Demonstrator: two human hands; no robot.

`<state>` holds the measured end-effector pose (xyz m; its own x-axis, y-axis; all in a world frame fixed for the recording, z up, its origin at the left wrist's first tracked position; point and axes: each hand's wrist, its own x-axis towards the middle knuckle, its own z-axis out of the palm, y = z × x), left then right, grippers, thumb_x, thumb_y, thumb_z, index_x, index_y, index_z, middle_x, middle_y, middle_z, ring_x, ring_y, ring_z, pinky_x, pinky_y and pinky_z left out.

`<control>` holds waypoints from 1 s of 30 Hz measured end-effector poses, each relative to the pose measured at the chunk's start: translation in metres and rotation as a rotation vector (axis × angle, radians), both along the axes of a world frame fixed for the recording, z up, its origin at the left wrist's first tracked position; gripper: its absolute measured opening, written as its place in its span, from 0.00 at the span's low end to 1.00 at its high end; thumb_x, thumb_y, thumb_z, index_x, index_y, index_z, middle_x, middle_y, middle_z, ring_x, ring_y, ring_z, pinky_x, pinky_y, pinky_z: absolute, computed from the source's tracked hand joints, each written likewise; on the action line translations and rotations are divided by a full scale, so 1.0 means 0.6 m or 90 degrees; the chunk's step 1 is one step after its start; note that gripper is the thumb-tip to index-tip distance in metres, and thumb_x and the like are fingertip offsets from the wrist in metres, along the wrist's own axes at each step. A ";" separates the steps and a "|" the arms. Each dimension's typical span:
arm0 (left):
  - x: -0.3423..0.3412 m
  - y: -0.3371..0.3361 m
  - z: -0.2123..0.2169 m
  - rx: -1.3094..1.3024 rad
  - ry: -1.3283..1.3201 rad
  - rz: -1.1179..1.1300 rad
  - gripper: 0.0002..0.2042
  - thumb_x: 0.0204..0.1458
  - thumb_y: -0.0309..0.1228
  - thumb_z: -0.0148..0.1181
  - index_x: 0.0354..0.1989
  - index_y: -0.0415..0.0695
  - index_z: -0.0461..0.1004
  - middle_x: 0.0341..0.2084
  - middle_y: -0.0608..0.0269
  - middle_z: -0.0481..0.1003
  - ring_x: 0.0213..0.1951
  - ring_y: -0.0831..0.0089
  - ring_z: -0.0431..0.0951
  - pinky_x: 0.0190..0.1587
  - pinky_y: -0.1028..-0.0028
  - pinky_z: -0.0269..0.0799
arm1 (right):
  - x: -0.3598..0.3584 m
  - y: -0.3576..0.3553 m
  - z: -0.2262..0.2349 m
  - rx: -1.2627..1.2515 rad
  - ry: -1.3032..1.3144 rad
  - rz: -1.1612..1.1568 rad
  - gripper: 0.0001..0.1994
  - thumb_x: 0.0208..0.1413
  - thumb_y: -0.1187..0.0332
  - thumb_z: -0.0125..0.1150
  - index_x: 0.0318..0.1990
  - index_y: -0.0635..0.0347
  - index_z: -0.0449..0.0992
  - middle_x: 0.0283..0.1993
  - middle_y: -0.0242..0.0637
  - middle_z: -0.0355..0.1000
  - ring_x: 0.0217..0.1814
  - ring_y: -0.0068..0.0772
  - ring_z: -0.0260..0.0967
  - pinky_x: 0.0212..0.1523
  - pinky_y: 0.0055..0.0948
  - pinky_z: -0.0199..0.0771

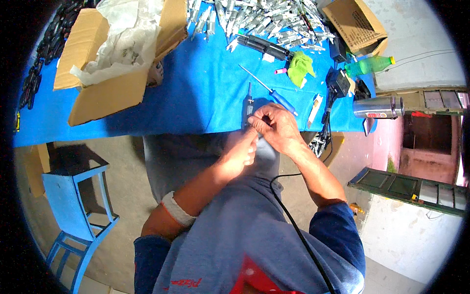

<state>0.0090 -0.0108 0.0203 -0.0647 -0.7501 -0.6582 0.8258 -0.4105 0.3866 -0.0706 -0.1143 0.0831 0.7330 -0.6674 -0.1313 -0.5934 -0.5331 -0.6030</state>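
My left hand point(241, 152) and my right hand point(280, 128) meet at the table's front edge, fingertips touching. The fingers of both are closed in a pinch, and whatever they hold is hidden or too small to name. Just beyond the fingertips is a slim dark device with a narrow tip point(248, 105), pointing away from me. I cannot tell whether it touches my fingers. A screwdriver point(282, 101) with a blue handle lies on the blue cloth point(196, 105), beyond my right hand.
An open cardboard box point(105, 105) with white paper stands at the left. Many grey-and-white slim parts point(274, 22) are piled at the back. On the right are a green cloth point(300, 68), a green bottle point(369, 65), a steel flask point(377, 107) and black cables point(327, 115). A blue chair point(68, 203) stands left.
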 end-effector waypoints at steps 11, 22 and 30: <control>-0.008 0.005 -0.017 -0.043 0.018 -0.028 0.10 0.54 0.30 0.46 0.20 0.50 0.59 0.12 0.75 0.57 0.11 0.85 0.54 0.12 0.81 0.47 | 0.006 0.009 -0.006 -0.045 0.004 0.031 0.07 0.47 0.68 0.62 0.27 0.62 0.73 0.28 0.39 0.70 0.30 0.36 0.67 0.29 0.30 0.66; -0.019 0.011 -0.017 -0.043 0.011 -0.010 0.09 0.55 0.33 0.48 0.23 0.50 0.60 0.14 0.75 0.59 0.12 0.84 0.56 0.12 0.81 0.48 | 0.011 0.008 0.006 -0.086 0.061 0.082 0.06 0.47 0.69 0.57 0.27 0.64 0.72 0.26 0.44 0.68 0.29 0.46 0.66 0.31 0.36 0.65; -0.012 0.013 0.001 -0.079 -0.008 -0.012 0.09 0.55 0.36 0.51 0.26 0.50 0.61 0.15 0.76 0.59 0.13 0.86 0.56 0.13 0.83 0.48 | 0.012 0.002 0.009 -0.107 0.039 0.128 0.04 0.45 0.73 0.56 0.27 0.63 0.70 0.27 0.46 0.67 0.32 0.48 0.66 0.32 0.39 0.65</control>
